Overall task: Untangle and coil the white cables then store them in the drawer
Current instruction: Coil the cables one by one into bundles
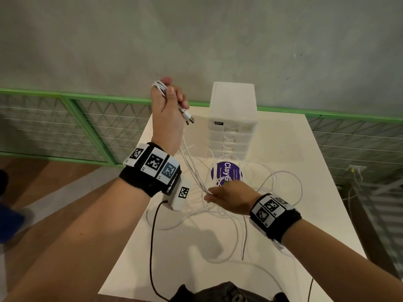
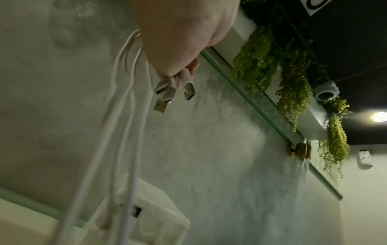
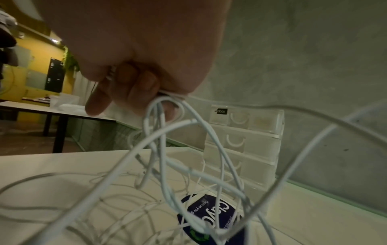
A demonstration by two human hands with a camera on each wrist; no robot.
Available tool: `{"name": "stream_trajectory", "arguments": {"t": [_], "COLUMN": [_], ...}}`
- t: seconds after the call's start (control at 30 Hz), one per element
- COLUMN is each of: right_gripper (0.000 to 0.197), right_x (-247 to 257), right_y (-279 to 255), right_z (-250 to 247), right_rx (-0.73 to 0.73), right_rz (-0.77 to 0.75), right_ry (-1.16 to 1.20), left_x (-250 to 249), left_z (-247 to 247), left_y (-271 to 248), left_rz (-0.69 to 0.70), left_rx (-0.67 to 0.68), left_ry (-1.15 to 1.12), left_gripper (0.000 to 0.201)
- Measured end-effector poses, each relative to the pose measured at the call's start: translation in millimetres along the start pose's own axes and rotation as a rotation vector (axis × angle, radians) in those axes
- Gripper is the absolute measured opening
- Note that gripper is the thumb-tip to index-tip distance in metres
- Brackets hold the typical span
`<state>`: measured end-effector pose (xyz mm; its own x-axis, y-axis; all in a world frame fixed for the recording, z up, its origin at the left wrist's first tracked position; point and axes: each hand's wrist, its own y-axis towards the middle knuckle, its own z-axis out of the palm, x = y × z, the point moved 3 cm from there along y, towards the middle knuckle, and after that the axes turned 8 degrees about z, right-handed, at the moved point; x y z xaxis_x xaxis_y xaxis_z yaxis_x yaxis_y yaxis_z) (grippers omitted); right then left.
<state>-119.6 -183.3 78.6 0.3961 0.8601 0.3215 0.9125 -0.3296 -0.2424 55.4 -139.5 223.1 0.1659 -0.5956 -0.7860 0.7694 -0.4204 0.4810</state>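
Note:
My left hand (image 1: 168, 103) is raised above the table's far left corner and grips a bunch of white cables (image 1: 160, 88) looped over it. Several USB plugs (image 2: 167, 94) stick out below the fist. The strands run down taut to my right hand (image 1: 226, 197), which pinches them low over the table. From there a loose tangle of white cables (image 1: 272, 188) spreads across the tabletop. In the right wrist view the cables (image 3: 167, 149) hang in loops under the curled fingers. A white drawer unit (image 1: 232, 118) stands at the back of the table, its drawers closed.
A round purple sticker (image 1: 226, 173) lies on the white table (image 1: 185, 247) in front of the drawer unit. A green-framed mesh railing (image 1: 65, 127) runs behind the table. A black cord (image 1: 152, 247) hangs from my left wrist device. Another table (image 3: 52, 109) stands off to the left.

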Motion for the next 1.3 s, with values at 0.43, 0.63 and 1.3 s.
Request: {"name": "stream_trajectory", "arguments": {"t": [0.43, 0.63, 1.3], "right_gripper": [0.046, 0.047, 0.029], "right_x": [-15.2, -35.9, -50.0], "right_y": [-23.7, -24.2, 3.1], "right_z": [-14.7, -50.5, 2.7], "right_rx": [-0.257, -0.554, -0.369], "right_rz": [-0.158, 0.004, 0.213], "right_ry": [0.08, 0.278, 0.194], "left_x": [44.5, 61.4, -9.4], "left_z": [-33.7, -48.3, 20.3], "left_y": [-32.6, -61.3, -68.1], "left_rz": [0.027, -0.66, -0.725], "left_rx": [0.836, 0.973, 0.797], "left_ry": [0.806, 0.845, 0.015], "left_gripper": [0.015, 0.015, 0.049]}}
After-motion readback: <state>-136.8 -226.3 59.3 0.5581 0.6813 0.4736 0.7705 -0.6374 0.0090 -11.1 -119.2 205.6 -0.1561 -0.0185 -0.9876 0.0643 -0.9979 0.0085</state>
